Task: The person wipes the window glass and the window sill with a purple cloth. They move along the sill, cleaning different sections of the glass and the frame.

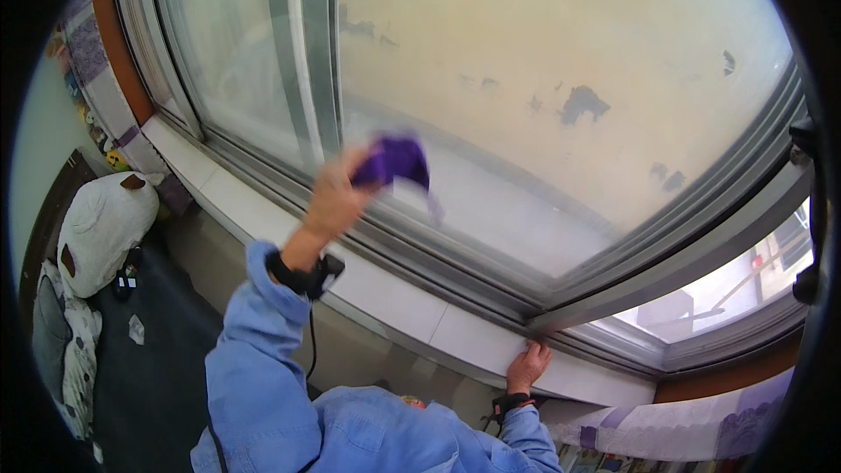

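Note:
A bunched purple cloth (402, 161), blurred, is in my left hand (338, 194), raised in front of the lower part of the large window pane (460, 79). Whether the cloth touches the glass cannot be told. Lower right, my right hand (527, 366) rests on the white tiled sill (407, 305), its fingertips against the grey metal window frame (542, 318) near the corner of the sash. Nothing shows in that hand. Both wrists carry dark straps, and a cable hangs from the left one.
A second glass panel (230, 46) stands at the left. Purple and white curtains (85, 46) hang at the far left and lower right (696, 433). A white plush toy (105, 230) lies beside a dark-covered surface (158, 368), which bears a crumpled tissue (136, 330). Outside the pane is a wall with grey patches.

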The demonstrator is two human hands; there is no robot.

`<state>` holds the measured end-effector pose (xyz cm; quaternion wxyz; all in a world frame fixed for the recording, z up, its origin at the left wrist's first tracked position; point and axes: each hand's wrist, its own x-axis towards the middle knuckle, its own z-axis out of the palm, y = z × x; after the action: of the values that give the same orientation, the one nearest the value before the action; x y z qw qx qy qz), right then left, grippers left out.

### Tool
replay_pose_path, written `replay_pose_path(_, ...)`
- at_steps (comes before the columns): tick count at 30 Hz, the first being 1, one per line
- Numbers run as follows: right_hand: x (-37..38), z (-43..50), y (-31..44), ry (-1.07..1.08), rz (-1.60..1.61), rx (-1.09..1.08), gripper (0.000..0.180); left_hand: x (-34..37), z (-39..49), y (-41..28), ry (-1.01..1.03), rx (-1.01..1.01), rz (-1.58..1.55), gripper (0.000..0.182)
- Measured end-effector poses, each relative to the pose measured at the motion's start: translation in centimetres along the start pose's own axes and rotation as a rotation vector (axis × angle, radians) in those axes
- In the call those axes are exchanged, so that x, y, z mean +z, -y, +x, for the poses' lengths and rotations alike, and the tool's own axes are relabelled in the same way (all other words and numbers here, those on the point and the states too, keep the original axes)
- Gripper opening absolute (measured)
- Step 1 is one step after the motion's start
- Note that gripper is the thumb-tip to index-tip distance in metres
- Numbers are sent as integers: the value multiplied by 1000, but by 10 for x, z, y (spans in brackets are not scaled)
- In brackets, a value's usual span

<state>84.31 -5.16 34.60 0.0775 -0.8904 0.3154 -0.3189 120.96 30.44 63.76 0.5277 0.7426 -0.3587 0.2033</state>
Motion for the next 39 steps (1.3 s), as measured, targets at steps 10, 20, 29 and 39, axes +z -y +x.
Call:
replay_pose_path(10, 0, 0, -1, 16, 3, 19, 29, -46, 163, -30, -633, 508, 586, 65)
replay_pose_path(20, 1, 1, -4, 43, 2, 40, 33, 27, -24, 96, -297, -18, 616, 81)
replay_pose_path(29, 4, 0, -12, 52, -18, 30, 36, 111, -174, 161, 235, -179, 840, 35)
replay_pose_path(39, 0, -1, -11, 22, 57, 13, 32, 72, -43, 15, -366, 71, 387, 66)
